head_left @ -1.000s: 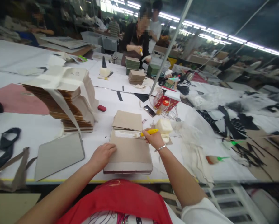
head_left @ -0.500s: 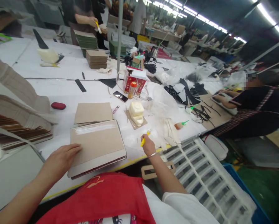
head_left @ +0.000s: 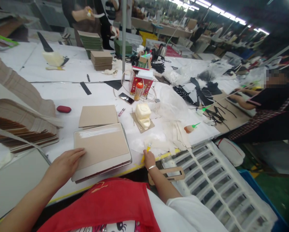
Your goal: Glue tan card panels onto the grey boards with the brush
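Note:
My left hand (head_left: 66, 164) lies with fingers stretched out on the left edge of a tan board (head_left: 103, 148). This board rests on a stack of pale, dark-edged panels (head_left: 98, 169), and white brush streaks cross its far end. At the table's front edge, my right hand (head_left: 149, 160) is closed around a yellow-handled brush (head_left: 148, 148), bristle end upward. Beyond that hand a cream-coloured plastic container (head_left: 143, 115) sits on a small brown board (head_left: 148, 126). Another stack of tan boards (head_left: 98, 115) lies just behind the streaked one.
Tall piles of folded tan pieces (head_left: 21, 106) stand at the left. A phone (head_left: 126, 98), an orange-capped jar (head_left: 138, 91) and a red box (head_left: 144, 84) are farther back. A white slatted rack (head_left: 207, 180) is at the right. Co-workers stand behind and at right.
My right hand has drawn back a little toward the table edge, and the brush has turned more upright. My left hand stays on the board. The view has shifted slightly.

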`<state>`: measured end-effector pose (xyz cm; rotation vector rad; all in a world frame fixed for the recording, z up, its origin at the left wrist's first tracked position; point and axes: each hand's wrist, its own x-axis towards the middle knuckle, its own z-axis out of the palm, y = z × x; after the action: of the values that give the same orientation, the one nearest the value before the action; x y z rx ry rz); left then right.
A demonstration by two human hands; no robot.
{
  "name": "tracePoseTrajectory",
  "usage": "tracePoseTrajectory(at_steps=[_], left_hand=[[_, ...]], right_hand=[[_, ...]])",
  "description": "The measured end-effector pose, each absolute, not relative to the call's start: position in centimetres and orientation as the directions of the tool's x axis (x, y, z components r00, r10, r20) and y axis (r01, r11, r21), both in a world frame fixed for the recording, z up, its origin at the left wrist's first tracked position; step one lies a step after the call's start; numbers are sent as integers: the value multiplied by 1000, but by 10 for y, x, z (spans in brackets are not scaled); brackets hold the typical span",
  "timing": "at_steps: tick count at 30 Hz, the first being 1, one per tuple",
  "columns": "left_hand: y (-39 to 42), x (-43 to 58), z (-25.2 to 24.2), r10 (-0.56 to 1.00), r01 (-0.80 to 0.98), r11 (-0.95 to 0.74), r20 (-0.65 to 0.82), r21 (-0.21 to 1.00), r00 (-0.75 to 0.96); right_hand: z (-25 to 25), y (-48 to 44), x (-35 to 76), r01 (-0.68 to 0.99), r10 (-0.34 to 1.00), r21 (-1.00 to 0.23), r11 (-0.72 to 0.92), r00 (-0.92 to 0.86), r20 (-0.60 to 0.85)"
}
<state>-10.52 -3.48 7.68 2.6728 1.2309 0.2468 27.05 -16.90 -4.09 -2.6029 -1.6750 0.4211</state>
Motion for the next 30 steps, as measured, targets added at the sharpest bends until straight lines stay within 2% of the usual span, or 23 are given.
tracePoseTrajectory(at_steps=[2,3,5,7,8,10,11,13,16,19,22,24,27,30], left_hand=[[-35,-105,83,773,732,-622,67,276,631],[-35,-102,88,784,734,-607,82,305,615],[-37,-91,104,813,723,-571,148,389,563],[-40,-69,123,837,666,-532,211,523,504],[-42,-54,133,845,607,-505,207,614,493],[-47,-20,148,849,416,-364,113,833,516],[-49,-3,153,838,274,-252,67,928,542],[-53,25,158,742,57,42,-69,998,666],[-57,42,156,551,-47,395,-195,917,812],[-59,29,148,543,-63,575,-323,816,775],[-54,-1,138,562,-71,672,-446,737,697],[-47,-23,132,580,-64,686,-491,725,650],[-34,-53,131,640,-66,675,-538,735,549],[-15,-72,134,744,-63,590,-512,805,430]], right_hand=[[-24,-162,274,879,892,-185,-440,405,-200],[-11,-158,275,863,894,-239,-445,415,-169],[25,-149,271,791,904,-460,-404,421,-70],[71,-139,261,618,921,-751,-233,387,33],[95,-135,254,508,938,-849,-146,344,44],[139,-127,236,312,959,-949,-46,281,45],[156,-124,227,257,966,-966,-19,253,48],[179,-118,211,220,972,-976,8,226,59],[184,-107,198,249,967,-968,33,237,94],[168,-92,197,281,940,-958,60,307,149],[150,-72,198,309,898,-947,85,388,208],[141,-59,195,332,879,-938,104,410,243],[130,-42,185,391,878,-912,124,385,285],[120,-29,175,495,885,-859,128,333,324]])
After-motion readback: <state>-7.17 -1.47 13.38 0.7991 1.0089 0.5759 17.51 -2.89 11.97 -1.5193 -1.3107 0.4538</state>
